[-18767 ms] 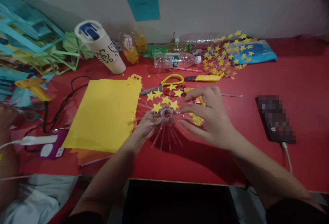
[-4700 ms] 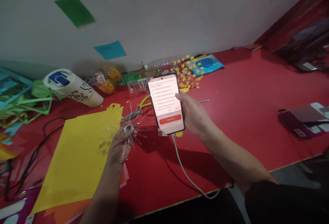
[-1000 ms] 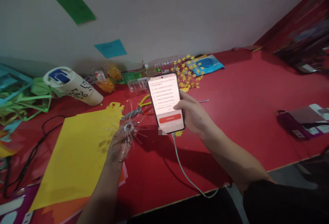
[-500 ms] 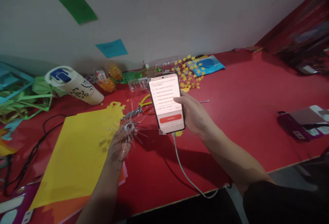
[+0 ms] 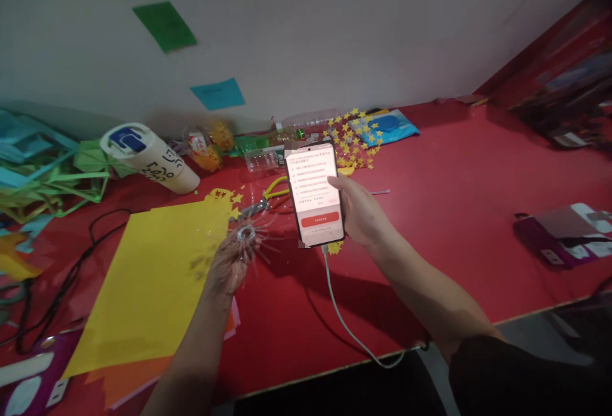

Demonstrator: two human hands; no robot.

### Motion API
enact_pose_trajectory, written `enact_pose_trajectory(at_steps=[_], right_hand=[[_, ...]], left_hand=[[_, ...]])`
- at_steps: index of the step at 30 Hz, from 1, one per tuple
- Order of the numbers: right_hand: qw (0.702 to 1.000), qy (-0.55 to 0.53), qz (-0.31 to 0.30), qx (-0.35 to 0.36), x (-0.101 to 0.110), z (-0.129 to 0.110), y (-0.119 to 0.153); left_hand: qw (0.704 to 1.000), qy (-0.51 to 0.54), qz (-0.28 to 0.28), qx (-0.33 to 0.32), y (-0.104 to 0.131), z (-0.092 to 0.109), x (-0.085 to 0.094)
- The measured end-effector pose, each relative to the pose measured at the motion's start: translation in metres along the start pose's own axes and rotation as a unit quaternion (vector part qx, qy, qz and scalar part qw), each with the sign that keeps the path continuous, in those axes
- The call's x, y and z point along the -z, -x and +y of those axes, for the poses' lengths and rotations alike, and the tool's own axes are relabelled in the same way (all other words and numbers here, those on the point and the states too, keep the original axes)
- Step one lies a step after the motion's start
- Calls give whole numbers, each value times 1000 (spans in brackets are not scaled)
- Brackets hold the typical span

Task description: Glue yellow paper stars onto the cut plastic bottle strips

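My right hand (image 5: 356,209) holds a phone (image 5: 316,196) upright, its thumb over the right edge of the lit screen. The screen shows lines of text and a red button. A white cable (image 5: 335,304) runs from the phone's lower end down to the table's front edge. My left hand (image 5: 229,263) holds a clear plastic piece (image 5: 246,232) with many thin strips fanning out round a ring. Behind it lie pliers (image 5: 275,192) with yellow and red handles, partly hidden by the phone. Yellow paper (image 5: 153,276) lies beside my left forearm.
Along the wall lie a white tumbler (image 5: 153,161), clear plastic bottles (image 5: 261,155), yellow stars (image 5: 356,136) and a blue packet (image 5: 394,126). Green and blue paper frames (image 5: 43,167) pile up at left, near black cables (image 5: 71,263). A purple box (image 5: 559,244) sits at right.
The view has shifted slightly, so the wall papers and tumbler appear farther right. Phone and plastic piece also appear slightly farther right, both still held.
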State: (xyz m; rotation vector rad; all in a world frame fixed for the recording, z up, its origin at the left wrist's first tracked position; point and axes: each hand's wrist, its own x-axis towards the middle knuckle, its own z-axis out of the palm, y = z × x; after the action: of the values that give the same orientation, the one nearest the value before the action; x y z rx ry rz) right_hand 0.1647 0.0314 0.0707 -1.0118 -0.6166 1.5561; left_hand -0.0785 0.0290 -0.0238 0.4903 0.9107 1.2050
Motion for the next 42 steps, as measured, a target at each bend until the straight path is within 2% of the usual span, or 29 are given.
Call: enact_pose_trajectory(at_steps=[5,14,24,30,42], right_hand=[[1000,16,-13,22,-1,0,1],[999,7,11,51,-4,2,9],[996,7,11,83,-8,-2,32],[997,13,20,79,-8,-1,43],[997,7,5,83,-5,-2,45]], left_hand=[[1000,-13,-15,-2,-2,-3,-3],[1000,-15,-17,12,-6,-12,-1],[1000,-21,-17,12,-10,-12,3],[1000,-18,-23,-1,-8,-12,0],[1000,-18,-24,3,-8,-11,0]])
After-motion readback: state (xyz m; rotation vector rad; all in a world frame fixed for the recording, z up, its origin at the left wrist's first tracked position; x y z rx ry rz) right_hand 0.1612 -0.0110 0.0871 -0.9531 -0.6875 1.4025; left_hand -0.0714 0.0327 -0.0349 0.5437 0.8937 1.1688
